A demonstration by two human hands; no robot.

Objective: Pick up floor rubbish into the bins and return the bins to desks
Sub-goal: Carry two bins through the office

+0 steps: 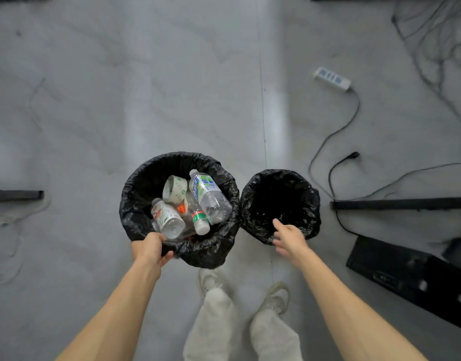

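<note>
Two round bins lined with black bags stand side by side on the grey floor. The left bin (138, 194) holds plastic bottles (209, 195), a roll of tape (175, 190) and other rubbish. My left hand (152, 247) grips its near rim, thumb outside and fingers inside. The right bin (252, 201) looks dark inside, with no contents visible. My right hand (288, 237) is over its near rim with fingers spread, holding nothing; whether it touches the liner I cannot tell.
A white power strip (332, 78) and loose black cables (336, 142) lie on the floor at the right. A black computer case (406, 277) lies at lower right beside a desk foot bar (401, 204). Another bar (15, 196) is at the left. My feet (275, 298) stand below the bins.
</note>
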